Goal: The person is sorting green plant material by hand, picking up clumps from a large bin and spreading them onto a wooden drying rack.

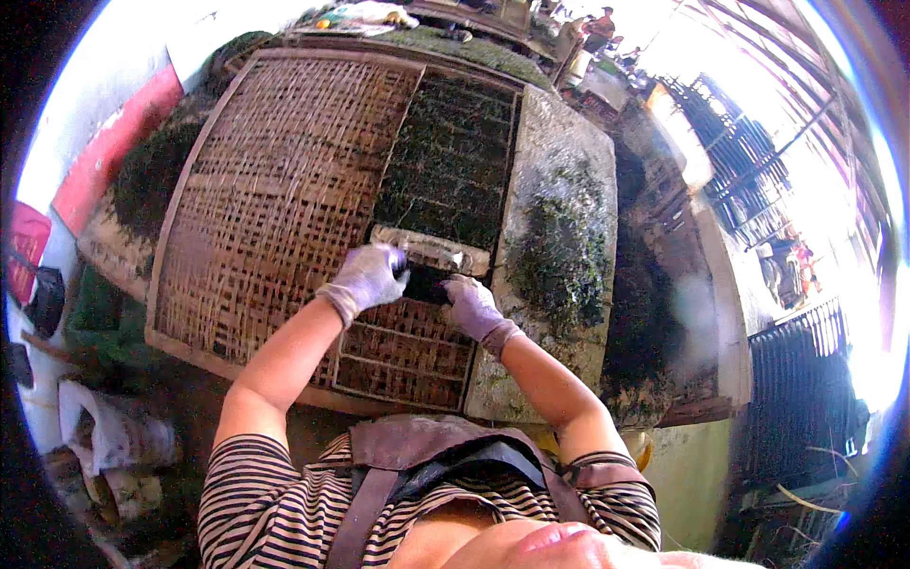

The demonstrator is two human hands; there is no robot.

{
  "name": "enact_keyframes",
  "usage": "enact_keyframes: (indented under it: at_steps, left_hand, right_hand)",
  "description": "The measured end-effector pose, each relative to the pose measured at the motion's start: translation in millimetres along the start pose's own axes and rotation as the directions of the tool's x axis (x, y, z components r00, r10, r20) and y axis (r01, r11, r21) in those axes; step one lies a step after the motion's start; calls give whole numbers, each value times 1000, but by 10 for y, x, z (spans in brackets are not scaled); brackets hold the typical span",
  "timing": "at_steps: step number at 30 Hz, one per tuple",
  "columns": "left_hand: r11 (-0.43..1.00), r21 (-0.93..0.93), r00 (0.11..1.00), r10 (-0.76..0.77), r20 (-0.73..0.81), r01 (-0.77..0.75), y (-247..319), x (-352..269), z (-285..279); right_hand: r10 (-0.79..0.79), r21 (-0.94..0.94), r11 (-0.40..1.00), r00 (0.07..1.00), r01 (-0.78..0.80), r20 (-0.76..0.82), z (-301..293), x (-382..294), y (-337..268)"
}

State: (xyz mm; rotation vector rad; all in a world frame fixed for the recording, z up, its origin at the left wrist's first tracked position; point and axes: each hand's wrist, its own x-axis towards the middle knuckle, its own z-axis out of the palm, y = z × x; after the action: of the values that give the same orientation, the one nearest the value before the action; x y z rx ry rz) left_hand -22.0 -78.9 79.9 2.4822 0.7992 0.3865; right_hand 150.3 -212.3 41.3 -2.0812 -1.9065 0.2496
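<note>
My left hand (pixel 370 276), in a pale glove, grips the left end of a dark flat piece (pixel 426 283). At its right end is my gloved right hand (pixel 471 307), with its fingers curled on it. A pale, shiny bar (pixel 430 249) lies along the far side of the piece; whether the two are joined I cannot tell. Both are over a long narrow frame (pixel 469 373) beside a woven bamboo panel (pixel 277 178). Dark green plant matter (pixel 448 156) covers the frame's far part in rows. Nearer to me, crosswise slats and weave show in it.
A loose heap of green plant matter (pixel 558 256) is on a pale slab (pixel 561 135) to the right. Dark bushy heaps (pixel 153 178) are beyond the panel's left edge. A white sack (pixel 117 427) is at lower left. People (pixel 601 28) are visible far off.
</note>
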Motion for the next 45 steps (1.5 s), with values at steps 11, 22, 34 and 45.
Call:
enact_keyframes:
  at_steps: [11, 22, 34, 45]
  left_hand:
    - [996, -23, 970, -74, 233, 81, -439, 146, 186]
    - [923, 276, 892, -129, -433, 268, -714, 177, 529]
    - [892, 333, 914, -177, -365, 306, -723, 298, 501]
    - [787, 356, 657, 616, -435, -503, 1936, 979, 838]
  right_hand:
    - [-52, -161, 986, 989, 30, -136, -370, 607, -358]
    - [-127, -202, 967, 980, 157, 153, -21, 329, -494]
    - [-30, -86, 996, 999, 27, -34, -229, -419, -409]
    - [374, 160, 922, 699, -354, -609, -554, -3150, 1877]
